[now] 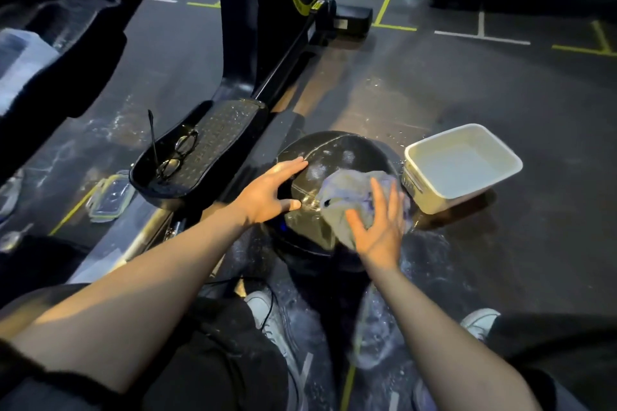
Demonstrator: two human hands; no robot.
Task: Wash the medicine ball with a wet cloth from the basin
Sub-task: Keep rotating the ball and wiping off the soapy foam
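Black and shiny with water, the medicine ball [334, 160] sits on the dark floor [500, 83] a little below the centre of the frame, just beside a white basin [434, 197] that stands to its right and holds water. The left hand [270, 193] rests on the left side of the ball with the fingers spread and straight, the thumb lying lower on the surface. The right hand [377, 227] presses a pale, wet cloth [347, 190] against the right side of the ball; its fingers are stretched flat over the cloth, not curled around it. To the left of the ball, a black pedal [217, 130] of an exercise machine carries a pair of glasses [177, 157]. Further left, near the lower left part, a clear container lid [110, 197] lies on the floor. At the bottom of the frame two white shoes [273, 317] show, and the floor around them looks wet.
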